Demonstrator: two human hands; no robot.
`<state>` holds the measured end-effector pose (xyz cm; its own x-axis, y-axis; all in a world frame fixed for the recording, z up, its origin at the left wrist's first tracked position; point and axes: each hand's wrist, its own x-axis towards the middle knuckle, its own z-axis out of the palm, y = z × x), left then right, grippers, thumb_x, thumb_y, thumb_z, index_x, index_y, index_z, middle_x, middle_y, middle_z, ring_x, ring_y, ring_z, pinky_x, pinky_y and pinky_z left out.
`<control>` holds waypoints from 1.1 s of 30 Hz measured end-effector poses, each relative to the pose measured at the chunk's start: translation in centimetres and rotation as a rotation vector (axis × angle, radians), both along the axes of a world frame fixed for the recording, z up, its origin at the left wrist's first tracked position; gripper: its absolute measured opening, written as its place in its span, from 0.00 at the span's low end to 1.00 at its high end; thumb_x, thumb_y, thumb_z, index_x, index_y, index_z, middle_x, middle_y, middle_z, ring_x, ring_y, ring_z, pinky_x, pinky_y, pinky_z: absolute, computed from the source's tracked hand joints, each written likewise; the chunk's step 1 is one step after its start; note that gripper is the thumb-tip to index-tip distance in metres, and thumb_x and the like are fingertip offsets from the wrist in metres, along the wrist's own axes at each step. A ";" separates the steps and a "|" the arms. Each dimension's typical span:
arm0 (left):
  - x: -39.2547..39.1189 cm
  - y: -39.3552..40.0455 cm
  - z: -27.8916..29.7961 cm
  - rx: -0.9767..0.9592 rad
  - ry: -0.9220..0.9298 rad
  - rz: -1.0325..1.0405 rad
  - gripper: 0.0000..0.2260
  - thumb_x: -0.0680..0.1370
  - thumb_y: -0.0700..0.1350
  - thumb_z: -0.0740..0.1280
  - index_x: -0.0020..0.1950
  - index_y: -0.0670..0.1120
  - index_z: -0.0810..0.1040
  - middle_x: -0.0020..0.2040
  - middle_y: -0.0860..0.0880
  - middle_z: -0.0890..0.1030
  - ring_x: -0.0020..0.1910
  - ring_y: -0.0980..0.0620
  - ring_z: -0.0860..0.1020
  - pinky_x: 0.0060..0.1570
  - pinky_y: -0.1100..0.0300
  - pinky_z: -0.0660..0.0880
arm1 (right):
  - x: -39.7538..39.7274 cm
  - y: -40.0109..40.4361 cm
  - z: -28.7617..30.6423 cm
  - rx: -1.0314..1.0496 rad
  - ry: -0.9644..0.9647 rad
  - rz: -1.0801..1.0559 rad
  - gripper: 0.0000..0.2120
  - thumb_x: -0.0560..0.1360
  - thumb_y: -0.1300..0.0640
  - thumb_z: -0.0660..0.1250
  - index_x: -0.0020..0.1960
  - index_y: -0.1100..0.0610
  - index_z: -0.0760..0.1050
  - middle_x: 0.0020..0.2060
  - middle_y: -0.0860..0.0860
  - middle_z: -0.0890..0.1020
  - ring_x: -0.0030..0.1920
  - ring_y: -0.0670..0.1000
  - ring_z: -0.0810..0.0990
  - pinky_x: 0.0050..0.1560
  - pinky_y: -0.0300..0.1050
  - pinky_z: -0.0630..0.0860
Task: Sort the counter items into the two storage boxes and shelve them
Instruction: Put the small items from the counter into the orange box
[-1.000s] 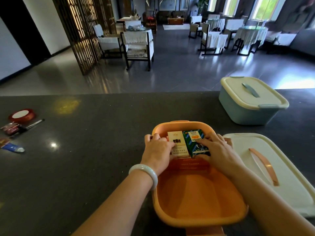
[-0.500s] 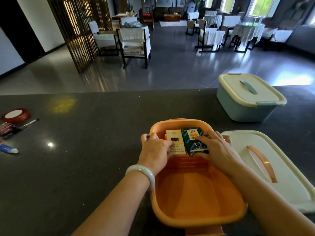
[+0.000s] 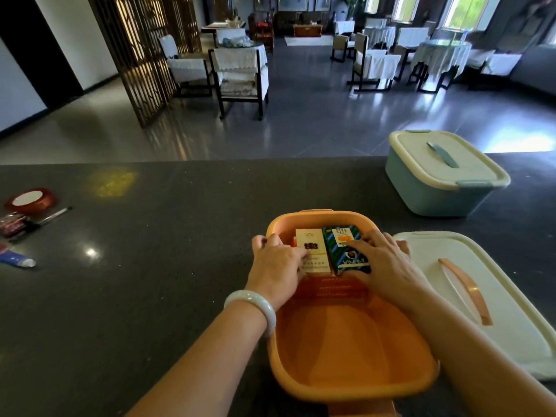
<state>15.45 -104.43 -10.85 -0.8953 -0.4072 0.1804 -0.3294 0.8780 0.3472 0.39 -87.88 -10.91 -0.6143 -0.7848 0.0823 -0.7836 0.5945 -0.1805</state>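
Orange box (image 3: 346, 383) holds both hands, left hand (image 3: 278, 266) and right hand (image 3: 388, 266), pressing packs.

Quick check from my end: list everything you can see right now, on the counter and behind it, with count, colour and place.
orange box: 1, orange, open, near counter edge, centre
cream packet: 1, cream, far end of the orange box, left
green packet: 1, green and blue, beside the cream packet, right
orange pack: 1, orange, flat under the two packets
lid: 1, cream with orange handle, on the counter right of the orange box
blue box: 1, pale blue, cream lid on, far right
ribbon roll: 1, red, far left
pen: 1, dark, far left
tube: 1, blue with white cap, left edge
red wrapper: 1, blurred, left edge
counter: 1, dark grey
chairs: several, white covers, room behind
left hand: touches the cream packet
right hand: rests on the green packet
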 end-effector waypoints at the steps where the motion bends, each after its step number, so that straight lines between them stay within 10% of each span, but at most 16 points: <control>1: 0.0 0.0 0.0 -0.005 -0.007 0.000 0.14 0.78 0.51 0.66 0.64 0.57 0.76 0.56 0.52 0.76 0.61 0.47 0.66 0.65 0.47 0.59 | 0.0 0.0 0.0 0.002 0.000 -0.001 0.31 0.72 0.34 0.63 0.72 0.43 0.63 0.69 0.47 0.65 0.67 0.49 0.63 0.68 0.57 0.65; 33: 5.3 -3.2 2.5 -0.244 -0.093 0.243 0.19 0.78 0.57 0.63 0.66 0.51 0.72 0.63 0.48 0.72 0.63 0.47 0.68 0.61 0.49 0.67 | 3.7 -6.9 4.0 0.028 0.164 0.211 0.25 0.78 0.38 0.54 0.72 0.47 0.62 0.70 0.49 0.67 0.71 0.53 0.64 0.71 0.57 0.59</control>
<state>20.76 -107.68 -8.36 -0.7948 -0.5653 0.2207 -0.5592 0.8235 0.0958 4.12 -94.82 -6.90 -0.4171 -0.8974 0.1437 -0.9081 0.4178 -0.0269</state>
